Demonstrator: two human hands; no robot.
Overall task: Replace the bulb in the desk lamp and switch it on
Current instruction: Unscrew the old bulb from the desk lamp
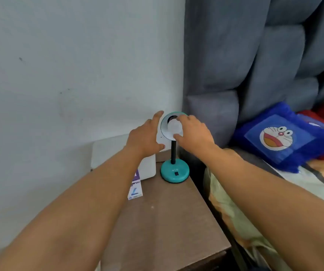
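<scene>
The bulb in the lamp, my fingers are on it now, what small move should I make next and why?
Probably twist the bulb with your right hand while your left hand braces the lamp shade. The fingers already wrap the bulb, which sits in the shade's socket, and the lamp is unlit. Whether it is going in or coming out cannot be told from this view.
</scene>
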